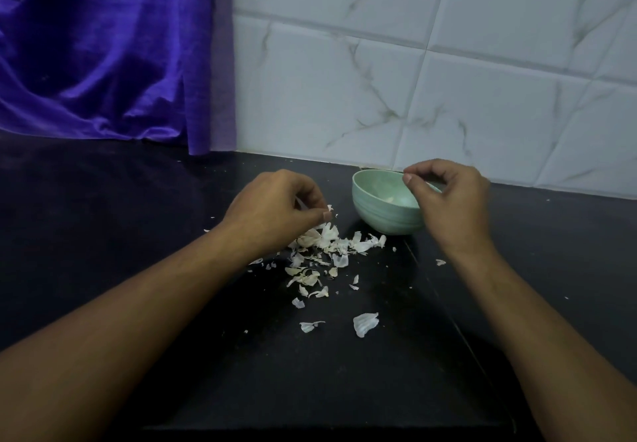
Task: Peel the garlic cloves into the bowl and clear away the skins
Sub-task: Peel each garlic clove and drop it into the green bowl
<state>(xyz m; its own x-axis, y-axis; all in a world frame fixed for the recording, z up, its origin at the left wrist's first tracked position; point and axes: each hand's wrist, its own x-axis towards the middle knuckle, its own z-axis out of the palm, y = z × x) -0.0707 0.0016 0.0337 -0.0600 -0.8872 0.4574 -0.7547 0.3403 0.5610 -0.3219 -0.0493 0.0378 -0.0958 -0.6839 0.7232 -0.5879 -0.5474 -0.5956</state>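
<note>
The left hand [275, 209] has its grip closed, fingers curled, thumb and fingertips pinching a small white scrap of papery garlic skin [330, 207] just above a loose heap of white garlic skins [325, 243]. The right hand [448, 196] hangs over the far right rim of a small, round, pale green bowl [386, 222]. Its fingers are curled and its thumb and forefinger are drawn together, but whether that grip holds anything cannot be told. A pale peeled garlic clove [391, 199] lies inside the bowl, partly hidden by the hand. The heap sits just left of the bowl's foot and trails towards the person. A larger curled flake of white skin [365, 323] lies apart, nearer. All rest on a black stone worktop [344, 390]. Behind hang a purple velvet curtain [103, 48] and a white marbled tile wall [448, 62].
</note>
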